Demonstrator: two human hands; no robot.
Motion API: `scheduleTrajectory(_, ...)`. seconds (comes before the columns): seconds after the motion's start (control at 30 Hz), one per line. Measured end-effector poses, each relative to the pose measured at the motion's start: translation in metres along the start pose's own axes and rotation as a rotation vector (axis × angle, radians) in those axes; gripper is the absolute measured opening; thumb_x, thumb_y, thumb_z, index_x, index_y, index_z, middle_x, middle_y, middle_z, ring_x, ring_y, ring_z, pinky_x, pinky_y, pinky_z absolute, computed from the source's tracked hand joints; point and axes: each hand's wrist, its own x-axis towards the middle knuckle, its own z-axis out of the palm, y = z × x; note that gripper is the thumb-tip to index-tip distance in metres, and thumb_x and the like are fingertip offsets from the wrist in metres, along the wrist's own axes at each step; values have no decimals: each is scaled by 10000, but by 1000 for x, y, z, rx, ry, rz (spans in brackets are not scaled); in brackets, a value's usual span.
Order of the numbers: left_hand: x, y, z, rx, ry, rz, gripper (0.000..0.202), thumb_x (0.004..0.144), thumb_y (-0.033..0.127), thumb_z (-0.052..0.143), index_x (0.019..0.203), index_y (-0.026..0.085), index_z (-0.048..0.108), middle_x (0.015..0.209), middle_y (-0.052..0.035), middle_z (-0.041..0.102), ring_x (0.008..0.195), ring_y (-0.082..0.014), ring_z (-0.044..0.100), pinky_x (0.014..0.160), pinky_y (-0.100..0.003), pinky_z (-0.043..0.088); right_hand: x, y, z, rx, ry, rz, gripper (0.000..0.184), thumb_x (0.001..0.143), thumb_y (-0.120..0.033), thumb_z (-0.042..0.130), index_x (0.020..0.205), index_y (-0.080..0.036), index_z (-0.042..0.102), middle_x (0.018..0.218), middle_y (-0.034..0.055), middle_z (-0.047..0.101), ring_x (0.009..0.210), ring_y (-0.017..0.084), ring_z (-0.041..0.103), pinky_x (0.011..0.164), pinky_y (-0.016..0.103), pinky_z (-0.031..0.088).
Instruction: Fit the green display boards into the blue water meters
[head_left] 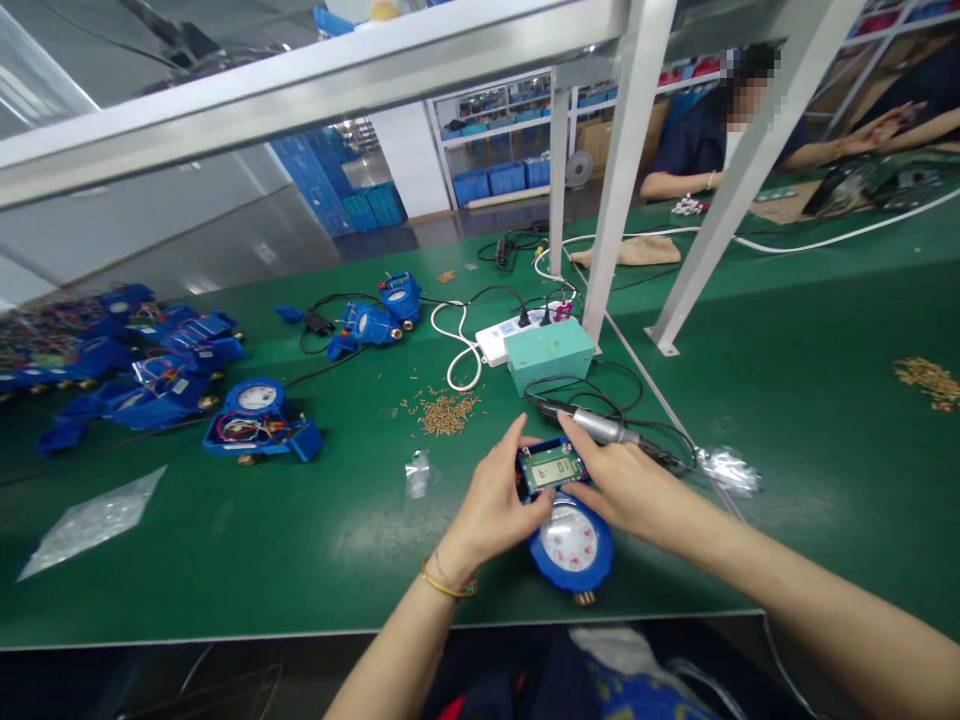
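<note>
While the left hand (491, 500) presses its fingers on the left side of the blue water meter (564, 520), the right hand (630, 485) pinches the right edge of its display part. This meter lies on the green table (300, 540) near the front edge; its long axis runs away from the person, round glossy dial nearest, rectangular screen farther. A metal electric screwdriver (600, 428) lies just behind.
</note>
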Motion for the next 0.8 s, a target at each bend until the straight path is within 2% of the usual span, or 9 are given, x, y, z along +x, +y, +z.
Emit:
scheduleTrajectory(0.1,0,-2,0,-25,4,13,843,750,207,662,1500,169,280,1306,-115,634,1220,-272,597,1110,-462,434,-2,2,4,57,17,42,882,881,-241,606,1599,-90,116,877,154,737,808,365,721,794,557,565)
scheduleTrajectory(0.17,-4,-4,1,-65,-2,11,863,768,226,676,1515,179,246,1349,-125,608,1262,-272,574,1140,-476,407,-6,8,9,271,47,123,959,860,-288,645,1604,-118,65,887,119,746,823,329,730,815,514,579)
scheduleTrajectory(0.27,-19,-8,10,-191,107,-62,1021,762,319,747,1550,205,109,1587,-168,342,1474,-302,347,1228,-510,274,-19,21,21,704,66,251,1078,805,-449,713,1605,-141,60,1116,148,722,989,292,720,887,450,586)
scheduleTrajectory(0.33,-34,-11,23,-373,244,-218,1082,730,401,790,1537,204,98,1649,-187,172,1526,-317,232,1243,-511,240,-32,28,33,891,64,315,1077,786,-560,712,1591,-114,152,1259,188,662,1116,296,675,933,434,575)
scheduleTrajectory(0.37,-42,-11,31,-499,291,-318,1046,717,436,799,1510,193,161,1635,-203,204,1507,-322,283,1225,-504,283,-39,31,38,943,63,344,1052,782,-594,707,1573,-95,224,1296,202,639,1152,304,657,953,436,567)
scheduleTrajectory(0.43,-56,-8,45,-740,289,-493,854,702,499,806,1357,152,382,1483,-231,460,1353,-327,510,1129,-472,422,-51,32,48,1000,30,361,910,810,-633,669,1494,-89,415,1328,207,622,1185,319,637,1000,445,540)
scheduleTrajectory(0.53,-68,3,58,-944,266,-634,619,658,529,838,1060,133,583,1129,-174,706,1067,-294,676,941,-379,532,-63,26,56,1018,-3,335,676,854,-681,594,1256,-145,686,1272,163,671,1190,342,632,1054,455,498)
scheduleTrajectory(0.67,-71,10,66,-1103,438,-706,564,554,446,919,948,131,668,981,-110,758,933,-244,691,832,-299,531,-61,16,61,1026,46,377,638,804,-709,634,1126,-173,760,1189,135,716,1130,362,664,1017,461,526)
scheduleTrajectory(0.8,-71,-6,62,-1223,599,-699,492,547,413,921,872,107,713,834,-98,765,766,-209,695,725,-281,524,-43,8,74,1076,61,383,734,711,-797,664,1097,-182,775,1166,140,723,1133,367,664,932,421,584)
